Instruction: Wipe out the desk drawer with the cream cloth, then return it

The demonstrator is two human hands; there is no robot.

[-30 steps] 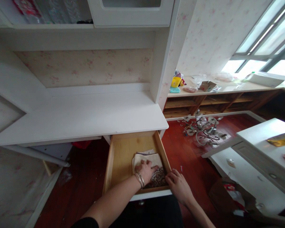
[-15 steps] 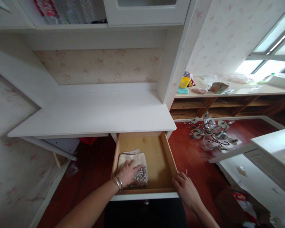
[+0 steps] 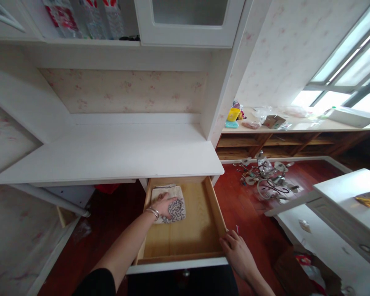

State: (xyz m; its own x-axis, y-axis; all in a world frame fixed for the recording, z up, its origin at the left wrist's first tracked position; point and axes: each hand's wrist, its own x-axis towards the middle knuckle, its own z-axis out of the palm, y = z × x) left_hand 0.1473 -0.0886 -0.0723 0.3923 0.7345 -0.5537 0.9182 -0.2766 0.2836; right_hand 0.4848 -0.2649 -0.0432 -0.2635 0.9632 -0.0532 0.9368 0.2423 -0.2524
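Observation:
An open wooden drawer (image 3: 197, 238) with a white front sticks out from under the white desk (image 3: 120, 152). Inside it, at the back left, lies a folded cream cloth (image 3: 177, 211) with a dark scroll pattern. My left hand (image 3: 163, 205), a bracelet at its wrist, rests flat on the cloth with fingers spread. My right hand (image 3: 236, 248) grips the drawer at its front right corner, fingers bent over the edge.
Plastic bottles (image 3: 94, 20) stand in the cabinet above the desk. A dismantled chandelier (image 3: 267, 179) lies on the red floor at the right. Nearer are a white cabinet (image 3: 342, 209) and an open cardboard box (image 3: 288, 267). Bags and a small carton (image 3: 274, 121) sit on the low shelf.
My left hand and the cloth have moved back in the drawer, away from its front. My right hand stays at the drawer corner. The camera view has tilted up slightly.

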